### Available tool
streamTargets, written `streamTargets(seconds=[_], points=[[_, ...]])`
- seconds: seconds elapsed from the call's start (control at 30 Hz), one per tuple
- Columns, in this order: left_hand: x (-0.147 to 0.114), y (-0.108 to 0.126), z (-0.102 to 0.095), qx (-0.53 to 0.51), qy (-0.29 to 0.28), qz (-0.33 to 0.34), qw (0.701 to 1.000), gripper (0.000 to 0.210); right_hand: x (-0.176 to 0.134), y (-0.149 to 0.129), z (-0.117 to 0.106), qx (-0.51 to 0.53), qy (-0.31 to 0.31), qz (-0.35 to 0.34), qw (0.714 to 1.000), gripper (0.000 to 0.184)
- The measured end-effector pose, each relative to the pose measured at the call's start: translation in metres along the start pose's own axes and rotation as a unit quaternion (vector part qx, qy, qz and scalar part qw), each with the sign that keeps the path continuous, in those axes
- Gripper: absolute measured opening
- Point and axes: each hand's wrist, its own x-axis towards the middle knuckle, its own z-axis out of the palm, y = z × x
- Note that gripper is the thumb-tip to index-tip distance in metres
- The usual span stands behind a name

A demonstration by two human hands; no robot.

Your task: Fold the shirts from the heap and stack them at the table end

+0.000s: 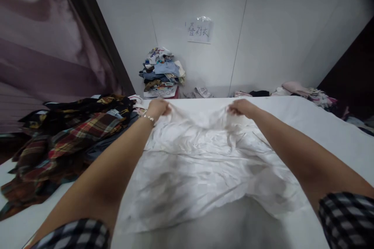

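A wrinkled, shiny white shirt is spread over the white table in front of me, its near edge uneven. At the far left end of the cloth, my left hand is closed on it, with a bracelet on the wrist. My right hand pinches the far right end the same way. Between the two hands the cloth is slightly raised and sags in the middle. Motion blurs parts of the shirt, and my fingertips are partly hidden by it.
To the left lies a heap of plaid and dark shirts. A stack of folded clothes stands at the wall, below and left of a paper sign. More clothes lie beyond the table at right. A pink curtain hangs left.
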Motion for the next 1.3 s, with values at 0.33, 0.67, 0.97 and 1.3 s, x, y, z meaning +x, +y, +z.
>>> streamTargets(seconds=[0.33,0.67,0.97,1.3], points=[[-0.033,-0.021,0.026,-0.002,-0.035,0.042,0.999,0.024,-0.021,0.067,-0.031,-0.061,0.099,-0.022,0.993,0.038],[-0.239,-0.111,-0.015,0.161,-0.103,0.226,0.955,0.030,-0.209,0.182,-0.042,-0.179,0.085,0.029,0.980,0.047],[-0.296,-0.095,0.009,0.226,-0.164,0.335,0.900,0.022,-0.270,0.185,-0.030,-0.237,0.062,-0.062,0.968,0.033],[-0.314,-0.107,0.000,0.245,-0.151,0.337,0.897,0.032,-0.319,0.167,-0.015,-0.227,0.104,-0.104,0.963,0.040]])
